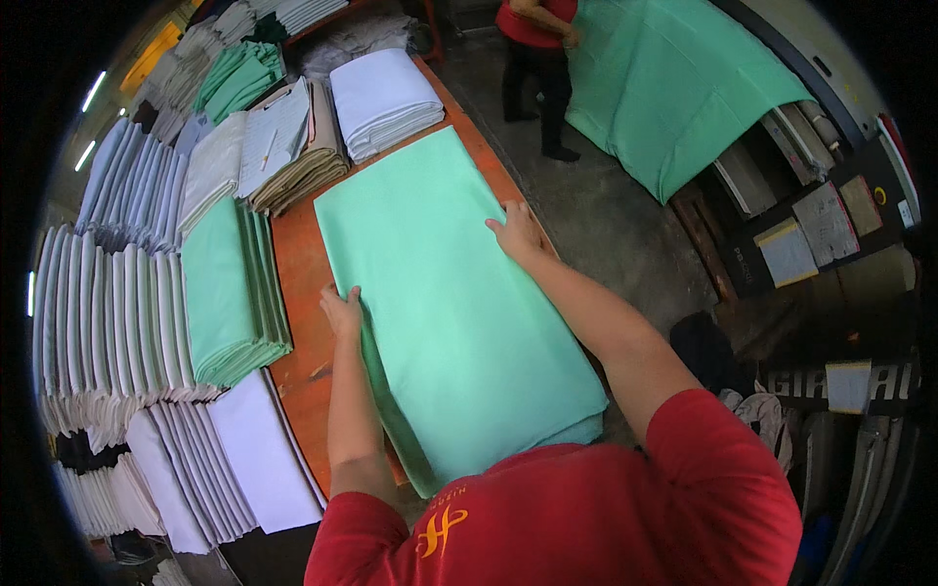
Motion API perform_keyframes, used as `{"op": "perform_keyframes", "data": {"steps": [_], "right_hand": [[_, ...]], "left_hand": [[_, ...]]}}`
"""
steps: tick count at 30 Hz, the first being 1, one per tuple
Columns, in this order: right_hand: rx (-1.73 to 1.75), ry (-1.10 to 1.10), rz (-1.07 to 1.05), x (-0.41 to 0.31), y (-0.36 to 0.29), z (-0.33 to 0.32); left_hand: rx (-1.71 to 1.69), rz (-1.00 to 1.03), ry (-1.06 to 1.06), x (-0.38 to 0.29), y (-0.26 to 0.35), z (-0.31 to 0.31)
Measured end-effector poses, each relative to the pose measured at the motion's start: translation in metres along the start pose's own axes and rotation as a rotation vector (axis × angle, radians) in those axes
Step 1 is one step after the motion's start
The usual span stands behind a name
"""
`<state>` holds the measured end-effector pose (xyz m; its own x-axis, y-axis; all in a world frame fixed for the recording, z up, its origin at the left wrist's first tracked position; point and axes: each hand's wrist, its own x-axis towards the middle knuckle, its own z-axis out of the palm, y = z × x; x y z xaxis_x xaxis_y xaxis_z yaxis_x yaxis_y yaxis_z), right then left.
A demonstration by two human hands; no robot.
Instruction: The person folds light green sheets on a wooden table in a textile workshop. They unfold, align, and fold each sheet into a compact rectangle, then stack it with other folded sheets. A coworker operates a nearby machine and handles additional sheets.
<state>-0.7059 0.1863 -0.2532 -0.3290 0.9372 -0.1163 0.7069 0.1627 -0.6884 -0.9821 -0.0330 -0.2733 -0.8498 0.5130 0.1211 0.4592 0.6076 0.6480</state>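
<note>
A large folded mint-green cloth (454, 293) lies lengthwise before me on an orange-brown table (297, 253), its near end reaching up to my red shirt. My left hand (342, 310) is at the cloth's left edge, thumb raised and the other fingers partly hidden. On the opposite edge rests my right hand (519, 231), its thumb over the cloth and the other fingers towards the table's rim. Whether either hand pinches the fabric cannot be made out. Left of the cloth stands a stack of folded green cloths (220, 293).
Folded white cloths (110, 315) line the left side. Beyond lie a white folded stack (385, 99) and a beige stack (300, 165) bearing written paper (272, 132) and a pen (269, 150). Across the aisle, a person (538, 66) handles green fabric (667, 88) at a machine (777, 242).
</note>
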Motion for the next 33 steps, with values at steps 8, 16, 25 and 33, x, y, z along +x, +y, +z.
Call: {"op": "perform_keyframes", "data": {"steps": [8,16,25,33], "right_hand": [[-0.026,0.02,-0.281,-0.176,0.085,-0.048],[-0.08,-0.159,-0.215,-0.305,0.101,-0.094],[0.998,-0.578,0.409,-0.329,0.143,-0.108],[-0.144,-0.092,-0.12,-0.351,0.153,-0.096]], "left_hand": [[-0.071,-0.067,-0.312,-0.144,-0.033,-0.067],[-0.404,-0.262,-0.357,-0.208,-0.039,-0.091],[-0.395,-0.43,-0.419,-0.235,-0.037,-0.107],[-0.458,-0.347,-0.31,-0.246,-0.069,-0.093]]}}
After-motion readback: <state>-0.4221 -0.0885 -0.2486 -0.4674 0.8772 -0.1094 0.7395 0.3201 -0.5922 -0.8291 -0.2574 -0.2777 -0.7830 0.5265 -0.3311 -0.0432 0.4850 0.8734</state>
